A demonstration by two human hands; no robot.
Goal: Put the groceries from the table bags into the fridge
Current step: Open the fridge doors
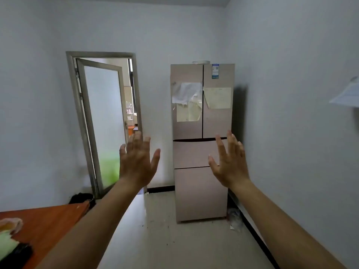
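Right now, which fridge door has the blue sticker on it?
The upper right door, with the sticker near its top. The upper left door carries only papers, and both lower drawers are bare.

A single wide-angle view is recorded from head height, directed forward and slightly down across the room. The fridge [200, 191] is framed centre-right, well apart, against the far wall. A table [50, 220] corner is caught at lower left.

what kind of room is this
Probably a small kitchen or pantry room in a home or office: a tall multi-door fridge stands closed against the wall, a wooden table holds bags, and a frosted-glass door stands ajar.
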